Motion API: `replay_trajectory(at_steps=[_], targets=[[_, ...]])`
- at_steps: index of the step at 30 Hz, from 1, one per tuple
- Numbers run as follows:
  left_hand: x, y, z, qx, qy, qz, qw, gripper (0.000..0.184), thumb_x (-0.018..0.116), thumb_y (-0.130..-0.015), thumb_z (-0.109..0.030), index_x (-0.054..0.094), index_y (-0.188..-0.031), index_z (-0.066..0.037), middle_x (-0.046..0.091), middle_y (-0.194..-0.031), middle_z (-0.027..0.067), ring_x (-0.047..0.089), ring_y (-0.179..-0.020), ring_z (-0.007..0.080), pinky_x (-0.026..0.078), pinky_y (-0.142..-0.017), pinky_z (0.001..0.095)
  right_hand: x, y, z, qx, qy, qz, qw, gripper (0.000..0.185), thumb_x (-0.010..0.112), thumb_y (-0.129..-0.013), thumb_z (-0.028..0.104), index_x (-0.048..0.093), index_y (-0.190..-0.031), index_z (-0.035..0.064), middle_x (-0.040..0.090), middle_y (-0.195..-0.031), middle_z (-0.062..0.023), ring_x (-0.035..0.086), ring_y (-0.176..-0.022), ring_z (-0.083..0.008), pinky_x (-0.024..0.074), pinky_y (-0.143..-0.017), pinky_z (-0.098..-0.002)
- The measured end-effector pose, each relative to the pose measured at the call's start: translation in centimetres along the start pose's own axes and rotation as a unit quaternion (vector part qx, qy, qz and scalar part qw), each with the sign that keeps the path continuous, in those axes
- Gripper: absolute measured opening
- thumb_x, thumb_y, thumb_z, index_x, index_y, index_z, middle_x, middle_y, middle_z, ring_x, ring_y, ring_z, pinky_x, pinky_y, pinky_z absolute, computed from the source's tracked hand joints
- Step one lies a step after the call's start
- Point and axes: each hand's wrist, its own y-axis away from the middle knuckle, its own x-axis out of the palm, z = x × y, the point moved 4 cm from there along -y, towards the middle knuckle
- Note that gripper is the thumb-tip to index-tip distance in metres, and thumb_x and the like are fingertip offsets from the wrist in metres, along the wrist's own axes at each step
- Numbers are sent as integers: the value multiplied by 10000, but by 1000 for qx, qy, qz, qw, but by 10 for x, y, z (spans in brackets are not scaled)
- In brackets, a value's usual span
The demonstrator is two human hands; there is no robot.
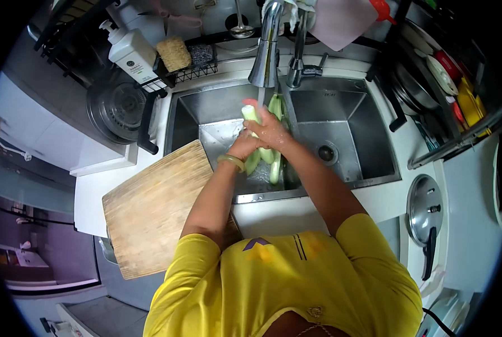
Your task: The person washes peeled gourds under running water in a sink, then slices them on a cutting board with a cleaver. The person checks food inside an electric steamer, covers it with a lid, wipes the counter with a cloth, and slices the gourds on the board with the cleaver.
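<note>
Under the tap's running stream, both my hands are wrapped round a long pale green gourd, its whitish end pointing up toward the faucet. My left hand, with a bangle at the wrist, grips its lower part. Higher up and on the other side, my right hand closes over it. Something reddish shows beside the upper end; I cannot make out what it is. More long green gourds lie below my hands in the left basin, partly hidden by them.
A wooden cutting board overlaps the sink's left front corner. To the right is the second basin with its drain. Behind stand a soap bottle and a sponge. A pot lid rests at the right, below a dish rack.
</note>
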Motion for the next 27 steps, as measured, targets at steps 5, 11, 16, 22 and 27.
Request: replay_trajectory(at_steps=[5,11,16,22,27], targets=[[8,4,2,-17,290,26,957,452,686,-793,-78,547,-1214,10,650,-1076,132,652,-971,258,548,-845,396,5,-25,-16,143,-152,-77,975,294,586,-941,242,545,-1190,91,630,-875,-60,625,-759,-169,510,-679,-320],[37,-4,-11,-102,372,21,922,787,375,-864,-797,560,-1142,-85,620,-858,118,606,-567,247,551,-525,373,-27,-47,-88,236,-200,-87,947,418,606,-934,319,520,-1236,44,660,-988,-116,652,-855,-219,535,-739,-348],[30,-23,14,-128,373,-42,918,648,386,-928,-707,576,-1087,-108,633,-870,110,627,-625,244,550,-565,353,-1,-14,-63,113,115,-27,987,886,654,-875,287,105,-1545,99,557,-1269,-312,552,-1180,-450,426,-1015,-437],[0,-16,49,-158,272,-199,928,241,422,-1003,-199,577,-1114,-51,633,-988,134,646,-887,233,554,-755,345,3,1,-73,254,135,-7,958,587,528,-955,316,328,-1466,108,618,-1153,-304,582,-1093,-474,473,-938,-484],[-9,-10,68,-125,274,-231,925,310,523,-969,-288,628,-1159,-66,650,-944,60,618,-760,156,494,-564,314,7,-6,-93,216,41,-106,970,519,499,-969,427,463,-1368,97,643,-1119,-257,602,-1059,-445,471,-915,-473]])
